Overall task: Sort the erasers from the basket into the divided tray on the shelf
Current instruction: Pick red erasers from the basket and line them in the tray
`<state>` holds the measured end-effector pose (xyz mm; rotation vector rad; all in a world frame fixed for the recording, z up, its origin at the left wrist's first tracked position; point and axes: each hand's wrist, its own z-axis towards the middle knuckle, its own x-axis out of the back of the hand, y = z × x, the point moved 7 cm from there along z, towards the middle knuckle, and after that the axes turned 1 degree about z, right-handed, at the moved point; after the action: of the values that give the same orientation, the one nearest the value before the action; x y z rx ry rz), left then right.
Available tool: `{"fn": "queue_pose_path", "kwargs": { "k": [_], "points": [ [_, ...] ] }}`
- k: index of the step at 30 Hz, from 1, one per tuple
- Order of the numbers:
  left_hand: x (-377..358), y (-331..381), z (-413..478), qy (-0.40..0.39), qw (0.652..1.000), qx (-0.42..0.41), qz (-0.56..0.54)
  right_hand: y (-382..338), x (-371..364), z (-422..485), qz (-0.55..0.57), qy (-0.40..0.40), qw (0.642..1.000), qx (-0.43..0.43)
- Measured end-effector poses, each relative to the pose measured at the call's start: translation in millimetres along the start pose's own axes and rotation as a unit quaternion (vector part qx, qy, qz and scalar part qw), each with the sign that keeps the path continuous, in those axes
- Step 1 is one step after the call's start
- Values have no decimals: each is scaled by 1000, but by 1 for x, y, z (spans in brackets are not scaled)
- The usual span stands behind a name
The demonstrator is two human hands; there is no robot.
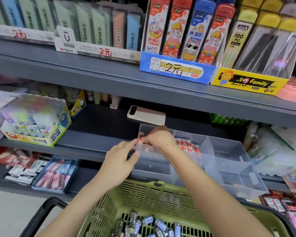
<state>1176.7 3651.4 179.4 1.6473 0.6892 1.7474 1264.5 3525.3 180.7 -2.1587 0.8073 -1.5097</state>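
Two hands work at a clear plastic divided tray (229,149) on a grey shelf (85,134). The right hand (159,138) has its grip pinched on a red-and-white wrapped eraser (141,139) in the tray's far-left compartment. The left hand (121,158) touches the tray's left wall; whether its grip is closed, I cannot tell. The eraser probably sits best upright against the wall, matching the row of red-and-white erasers (186,144) in the tray's middle. More dark-wrapped erasers (154,224) wait in the green slotted basket (143,194) below the tray.

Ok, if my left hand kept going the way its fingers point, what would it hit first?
Probably the clear left wall of the tray, which your left hand nearly touches; just past it is the red eraser pinched in your right hand. Depth is unclear.
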Motion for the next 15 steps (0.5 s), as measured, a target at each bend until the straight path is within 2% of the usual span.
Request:
{"fn": "queue_pose_path", "kwargs": {
  "k": [4, 6, 8, 10, 11, 13, 15],
  "points": [
    [0, 2, -4, -3, 1000, -11, 9, -4, 3, -6, -38, -21, 999, 19],
    [4, 4, -8, 12, 1000, -14, 12, -10, 7, -15, -86, -4, 995, 49],
    [12, 6, -14, 40, 999, -19, 14, -16, 20, -35, -82, 91, 986, 114],
    [20, 5, -25, 70, 997, -22, 18, -14, 32, -72, 1, 184, 962, 203],
    [23, 4, -32, 78, 996, -23, 26, -8, 33, -93, 44, 207, 944, 253],
    [26, 3, -49, 82, 995, -26, 55, 15, 24, -132, 85, 201, 922, 320],
    [29, 2, -66, 78, 993, -31, 84, 51, -1, -159, 76, 151, 928, 332]
  ]
}}
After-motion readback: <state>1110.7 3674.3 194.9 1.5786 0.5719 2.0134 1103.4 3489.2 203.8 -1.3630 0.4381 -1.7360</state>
